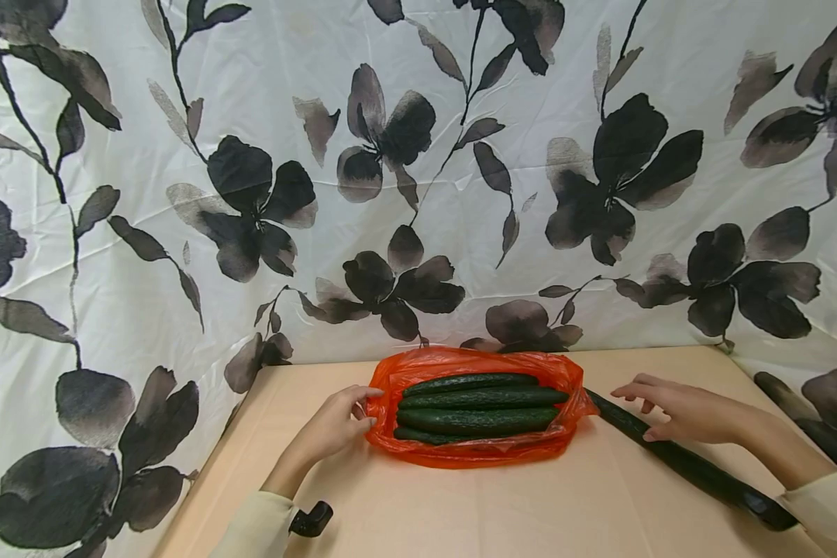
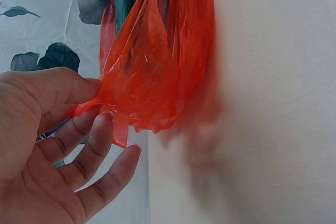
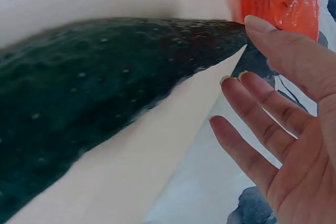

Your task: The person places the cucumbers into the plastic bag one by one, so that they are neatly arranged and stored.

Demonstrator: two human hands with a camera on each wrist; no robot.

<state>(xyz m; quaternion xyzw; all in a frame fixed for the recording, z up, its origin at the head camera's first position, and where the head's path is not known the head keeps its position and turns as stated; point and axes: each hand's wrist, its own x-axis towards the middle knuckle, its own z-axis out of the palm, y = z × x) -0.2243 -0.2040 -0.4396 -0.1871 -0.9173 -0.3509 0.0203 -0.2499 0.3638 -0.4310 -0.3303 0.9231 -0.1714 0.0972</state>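
Note:
An orange-red plastic bag (image 1: 432, 457) lies on its side on the table with its mouth spread, and several dark green cucumbers (image 1: 477, 421) lie lengthwise in it. With thumb and forefinger my left hand (image 1: 335, 422) pinches the bag's left end; in the left wrist view the other fingers of that hand (image 2: 58, 145) are spread. To the right of the bag, a single cucumber (image 1: 700, 469) slants on the table, its narrow end by the bag. My right hand (image 1: 690, 411) is over this cucumber, fingers loosely extended and gripping nothing; whether the thumb touches it I cannot tell.
A beige table (image 1: 516, 511) carries the bag and the loose cucumber. Behind it hangs a white cloth (image 1: 502, 225) with grey and black flowers, which also runs down both sides. A black device (image 1: 311, 519) sits at the left wrist.

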